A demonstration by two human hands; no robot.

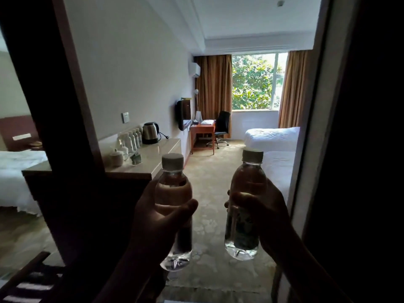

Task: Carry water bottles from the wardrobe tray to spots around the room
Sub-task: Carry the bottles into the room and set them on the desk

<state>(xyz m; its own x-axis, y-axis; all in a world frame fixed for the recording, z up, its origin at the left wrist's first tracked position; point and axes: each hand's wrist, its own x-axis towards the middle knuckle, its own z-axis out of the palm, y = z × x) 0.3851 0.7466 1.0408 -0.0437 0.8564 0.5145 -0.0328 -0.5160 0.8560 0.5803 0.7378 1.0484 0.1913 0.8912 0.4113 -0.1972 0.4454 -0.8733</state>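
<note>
You hold 2 water bottles upright in front of you — your left hand (157,217) is wrapped around the left bottle (173,206), thumb across its front, and your right hand (265,212) is closed around the right bottle (246,204). Both caps are on, and the bottles stand near each other without touching. On the counter (157,154) to the far left — a row of more bottles (131,139) beside a kettle (150,132). A bed (273,138) lies far right.
</note>
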